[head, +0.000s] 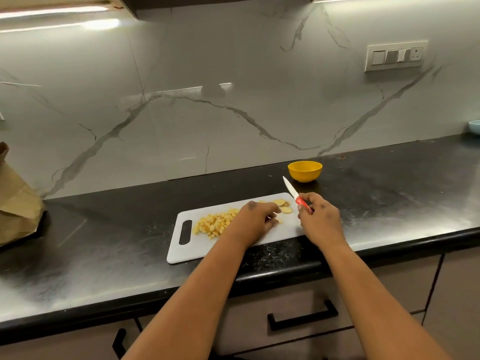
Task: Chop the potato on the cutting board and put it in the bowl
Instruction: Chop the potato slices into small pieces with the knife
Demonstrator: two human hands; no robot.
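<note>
A white cutting board (189,249) lies on the black counter. A pile of diced potato (211,224) sits on its left half. A few potato slices (284,206) lie at its far right corner. My left hand (255,219) rests on the board with its fingers curled down over small potato pieces; whether it grips them is hidden. My right hand (319,219) holds a red-handled knife (296,196), its white blade raised and pointing up-left, off the board. A yellow bowl (305,171) stands behind the board, to the right.
A brown paper bag (15,203) stands at the counter's left edge. A pale blue bowl (474,127) shows at the far right by the wall. Drawers with black handles (304,317) sit below the counter edge.
</note>
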